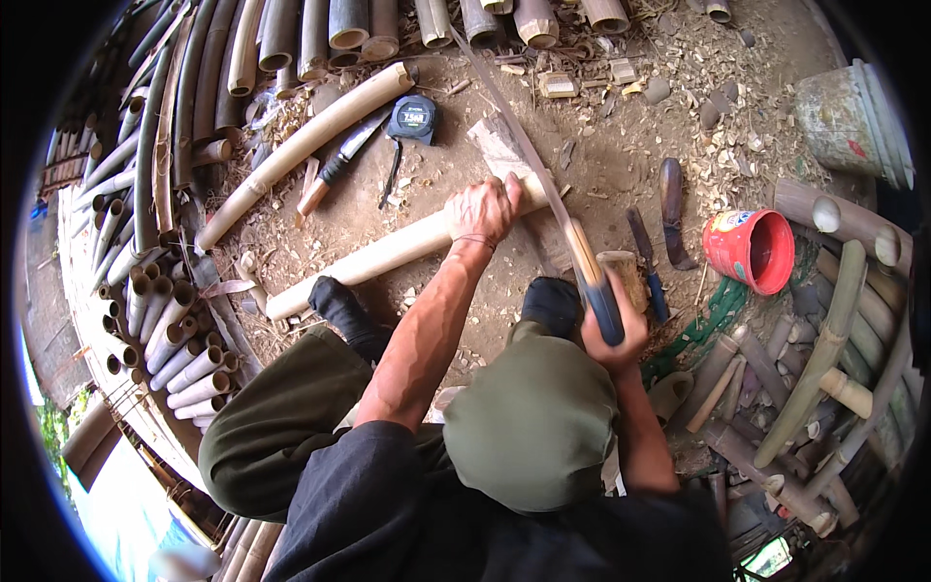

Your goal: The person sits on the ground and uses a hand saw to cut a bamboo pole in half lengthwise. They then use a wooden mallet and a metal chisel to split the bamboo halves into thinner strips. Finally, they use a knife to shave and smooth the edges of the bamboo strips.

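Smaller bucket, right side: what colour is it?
The smaller bucket is red; head view shows it best.

Top edge: row of bamboo tubes [384,29]. Upper left: loose bamboo pole [310,150] on the dirt, knife [337,167] beside it, tape measure [412,119] near the blade. Right of center: blue-handled tool [658,296], curved brown tool [671,209], red bucket [723,250] tipped over. Upper right: grimy pale bucket [836,121]. Lower right: green netting [716,320], jumbled bamboo offcuts [819,364].
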`<state>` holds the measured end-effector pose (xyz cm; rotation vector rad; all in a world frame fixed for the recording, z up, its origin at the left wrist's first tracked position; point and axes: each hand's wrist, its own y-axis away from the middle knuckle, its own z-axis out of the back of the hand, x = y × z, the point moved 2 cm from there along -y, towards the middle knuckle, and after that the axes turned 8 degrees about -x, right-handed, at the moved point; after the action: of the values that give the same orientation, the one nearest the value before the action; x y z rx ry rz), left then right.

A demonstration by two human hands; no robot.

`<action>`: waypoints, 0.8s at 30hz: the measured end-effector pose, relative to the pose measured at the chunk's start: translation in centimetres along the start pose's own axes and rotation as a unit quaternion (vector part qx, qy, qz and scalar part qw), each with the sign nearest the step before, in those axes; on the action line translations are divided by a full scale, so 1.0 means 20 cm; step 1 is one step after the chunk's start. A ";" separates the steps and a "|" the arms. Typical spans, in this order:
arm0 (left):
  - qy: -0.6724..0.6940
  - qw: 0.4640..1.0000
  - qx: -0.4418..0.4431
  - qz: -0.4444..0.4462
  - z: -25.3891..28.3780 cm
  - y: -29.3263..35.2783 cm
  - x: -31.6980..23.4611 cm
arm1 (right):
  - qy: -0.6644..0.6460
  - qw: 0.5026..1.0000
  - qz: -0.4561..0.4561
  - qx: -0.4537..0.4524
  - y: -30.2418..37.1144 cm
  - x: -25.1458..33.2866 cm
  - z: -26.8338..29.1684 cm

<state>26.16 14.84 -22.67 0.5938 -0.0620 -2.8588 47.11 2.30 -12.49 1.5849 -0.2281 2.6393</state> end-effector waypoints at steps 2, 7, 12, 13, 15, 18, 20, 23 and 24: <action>0.002 1.000 0.007 -0.009 0.03 0.01 -0.04 | -0.019 1.000 -0.005 0.000 -0.22 0.13 -0.08; 0.032 0.997 -0.070 -0.006 0.17 0.08 0.12 | -0.052 0.997 0.014 -0.046 -0.06 0.45 0.24; 0.357 0.802 -0.336 0.340 0.55 0.51 0.46 | -0.137 0.980 0.034 -0.138 0.29 0.61 0.63; 0.488 0.681 -0.256 0.482 0.53 0.62 0.67 | -0.141 0.977 0.030 -0.155 0.36 0.63 0.69; 0.588 0.477 -0.177 0.629 0.71 0.80 0.75 | -0.129 0.972 -0.021 -0.196 0.51 0.59 0.78; 0.666 0.400 -0.196 0.598 0.52 0.84 1.24 | -0.063 0.973 -0.082 -0.206 0.70 0.53 0.86; 0.624 0.448 -0.224 0.600 0.56 0.81 1.53 | -0.048 0.971 -0.117 -0.202 0.76 0.53 0.84; 0.650 0.507 -0.248 0.510 0.81 0.60 1.38 | -0.016 0.972 -0.099 -0.212 0.78 0.61 0.88; 0.712 0.517 -0.320 0.351 0.95 0.52 1.59 | -0.037 0.975 -0.094 -0.198 0.76 0.61 0.83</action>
<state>-7.74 -2.43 -16.72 1.8423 0.7520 -0.7973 53.99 -15.61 4.48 1.4876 -0.5415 2.2201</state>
